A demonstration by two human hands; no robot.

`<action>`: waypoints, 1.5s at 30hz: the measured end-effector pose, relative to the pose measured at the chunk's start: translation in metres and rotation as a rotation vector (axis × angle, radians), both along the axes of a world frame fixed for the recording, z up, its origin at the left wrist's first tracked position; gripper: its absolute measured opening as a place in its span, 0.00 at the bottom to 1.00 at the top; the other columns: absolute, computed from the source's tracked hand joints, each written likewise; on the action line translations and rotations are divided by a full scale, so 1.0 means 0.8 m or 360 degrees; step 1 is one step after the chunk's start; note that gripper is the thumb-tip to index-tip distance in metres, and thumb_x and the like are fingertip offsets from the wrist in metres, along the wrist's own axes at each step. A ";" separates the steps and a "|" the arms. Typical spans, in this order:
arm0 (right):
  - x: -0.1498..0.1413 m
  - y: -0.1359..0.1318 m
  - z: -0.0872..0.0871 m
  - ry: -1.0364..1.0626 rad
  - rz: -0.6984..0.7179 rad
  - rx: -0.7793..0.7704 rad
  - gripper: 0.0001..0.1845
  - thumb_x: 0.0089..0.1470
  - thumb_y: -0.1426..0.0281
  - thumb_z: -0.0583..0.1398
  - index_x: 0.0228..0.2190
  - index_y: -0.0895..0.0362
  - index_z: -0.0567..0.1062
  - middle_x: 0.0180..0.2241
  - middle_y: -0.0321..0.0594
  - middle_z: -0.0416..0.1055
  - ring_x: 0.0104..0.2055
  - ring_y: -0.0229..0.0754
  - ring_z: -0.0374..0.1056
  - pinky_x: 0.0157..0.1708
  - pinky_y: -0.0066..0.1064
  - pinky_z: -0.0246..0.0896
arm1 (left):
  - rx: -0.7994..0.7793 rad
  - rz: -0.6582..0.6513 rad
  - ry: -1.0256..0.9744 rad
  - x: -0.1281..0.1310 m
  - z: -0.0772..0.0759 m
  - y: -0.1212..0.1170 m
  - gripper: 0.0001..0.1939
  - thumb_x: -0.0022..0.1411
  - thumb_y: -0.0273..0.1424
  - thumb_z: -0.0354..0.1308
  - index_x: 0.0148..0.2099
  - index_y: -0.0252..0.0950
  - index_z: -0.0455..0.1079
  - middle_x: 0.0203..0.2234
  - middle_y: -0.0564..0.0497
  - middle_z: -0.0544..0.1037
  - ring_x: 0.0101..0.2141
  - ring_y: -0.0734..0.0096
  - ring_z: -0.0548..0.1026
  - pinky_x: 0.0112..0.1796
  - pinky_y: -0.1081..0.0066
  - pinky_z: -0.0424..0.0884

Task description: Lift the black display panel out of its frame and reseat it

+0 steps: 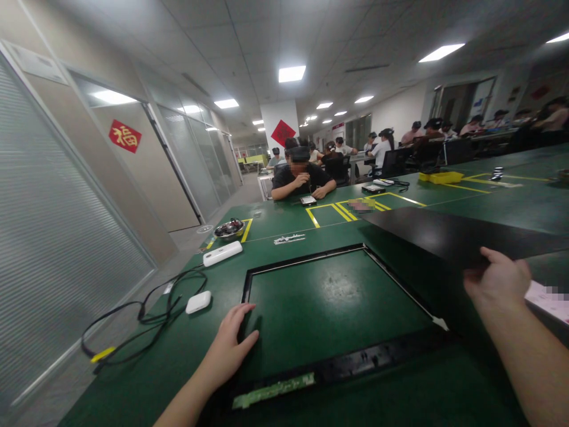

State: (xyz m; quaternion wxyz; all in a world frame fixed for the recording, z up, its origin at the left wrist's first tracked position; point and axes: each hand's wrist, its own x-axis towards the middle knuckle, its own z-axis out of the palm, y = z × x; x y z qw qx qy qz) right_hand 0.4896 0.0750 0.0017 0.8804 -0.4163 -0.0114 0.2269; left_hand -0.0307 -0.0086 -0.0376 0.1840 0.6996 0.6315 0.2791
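A black rectangular frame [306, 254], like a monitor bezel, lies flat on the green table. A green circuit strip [273, 391] sits on its near left edge. My left hand [231, 335] rests over the frame's left side, its thumb and fingers apart. On the right, my right hand [500, 276] grips the edge of a thin, dark flat panel [444, 234], which is tilted up off the table beside the frame. Some of the right fingers are hidden by the panel. A small white piece [440, 323] shows at the frame's right corner.
Left of the frame lie a white power bank [222, 253], a small white case [198, 302] and looped black cables [146, 314]. A metal bowl [229, 229] of small parts stands farther back. Across the table a person [302, 175] sits; a yellow tray [440, 177] is far right.
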 end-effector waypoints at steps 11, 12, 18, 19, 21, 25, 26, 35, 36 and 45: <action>0.019 0.016 -0.022 -0.0028 0.0027 -0.0234 0.18 0.41 0.83 0.59 0.29 0.53 0.58 0.29 0.27 0.66 0.25 0.31 0.67 0.19 0.19 0.67 | -0.0012 -0.0034 0.0124 -0.003 -0.002 0.000 0.22 0.59 0.36 0.54 0.55 0.38 0.73 0.60 0.39 0.69 0.60 0.49 0.68 0.61 0.48 0.63; 0.019 0.017 -0.025 -0.0024 0.0037 -0.0268 0.18 0.41 0.83 0.59 0.29 0.53 0.59 0.29 0.27 0.66 0.25 0.31 0.67 0.20 0.19 0.67 | -0.0017 -0.0038 0.0130 -0.003 -0.002 0.000 0.22 0.60 0.35 0.54 0.55 0.38 0.73 0.60 0.39 0.69 0.60 0.49 0.68 0.61 0.48 0.63; 0.022 0.026 -0.047 0.0058 0.0136 -0.0482 0.19 0.40 0.84 0.60 0.30 0.53 0.61 0.30 0.27 0.66 0.25 0.31 0.66 0.23 0.25 0.70 | -0.0058 -0.0103 0.0133 -0.004 0.001 -0.001 0.20 0.61 0.36 0.54 0.55 0.41 0.74 0.60 0.40 0.68 0.61 0.49 0.67 0.60 0.46 0.62; 0.023 0.027 -0.051 0.0079 0.0165 -0.0503 0.19 0.39 0.84 0.60 0.30 0.53 0.61 0.31 0.28 0.67 0.26 0.33 0.67 0.25 0.27 0.71 | -0.0059 -0.0102 0.0128 -0.004 0.002 -0.001 0.20 0.61 0.36 0.54 0.55 0.41 0.74 0.60 0.40 0.69 0.61 0.49 0.67 0.60 0.46 0.62; 0.026 0.029 -0.057 0.0124 0.0212 -0.0537 0.18 0.39 0.85 0.59 0.30 0.54 0.63 0.32 0.31 0.69 0.28 0.36 0.70 0.28 0.32 0.73 | -0.0068 -0.0095 0.0120 -0.004 0.003 -0.002 0.20 0.61 0.36 0.54 0.55 0.41 0.74 0.61 0.40 0.68 0.61 0.48 0.67 0.60 0.46 0.62; 0.029 0.032 -0.065 0.0161 0.0279 -0.0567 0.16 0.40 0.85 0.60 0.29 0.56 0.66 0.33 0.34 0.71 0.30 0.39 0.72 0.31 0.36 0.73 | -0.0046 -0.0085 0.0098 -0.003 0.003 -0.001 0.20 0.60 0.36 0.55 0.54 0.40 0.75 0.59 0.39 0.70 0.60 0.47 0.68 0.59 0.46 0.64; 0.029 0.032 -0.066 0.0155 0.0291 -0.0568 0.16 0.40 0.85 0.60 0.29 0.56 0.66 0.33 0.34 0.71 0.30 0.39 0.72 0.32 0.36 0.73 | -0.0030 -0.0086 0.0096 -0.003 0.003 -0.001 0.20 0.60 0.35 0.55 0.53 0.40 0.75 0.59 0.40 0.70 0.60 0.47 0.68 0.59 0.46 0.64; 0.027 0.031 -0.060 0.0117 0.0349 -0.0607 0.15 0.42 0.86 0.60 0.29 0.56 0.65 0.34 0.34 0.70 0.30 0.35 0.70 0.30 0.30 0.73 | -0.0057 -0.0103 0.0185 0.000 0.002 -0.001 0.20 0.61 0.35 0.54 0.54 0.38 0.74 0.60 0.38 0.68 0.61 0.48 0.67 0.61 0.46 0.61; 0.027 0.031 -0.059 0.0114 0.0355 -0.0614 0.15 0.43 0.86 0.60 0.29 0.56 0.65 0.34 0.34 0.70 0.30 0.35 0.70 0.29 0.29 0.73 | -0.0066 -0.0104 0.0193 0.001 0.002 -0.001 0.21 0.61 0.35 0.53 0.55 0.37 0.74 0.61 0.37 0.68 0.61 0.47 0.66 0.61 0.46 0.61; 0.032 0.033 -0.062 0.0095 0.0473 -0.0575 0.15 0.45 0.87 0.60 0.31 0.57 0.66 0.35 0.36 0.71 0.31 0.36 0.71 0.27 0.30 0.72 | -0.0062 -0.0116 0.0153 0.001 0.004 -0.002 0.20 0.61 0.35 0.54 0.53 0.38 0.75 0.60 0.37 0.68 0.61 0.46 0.67 0.61 0.45 0.61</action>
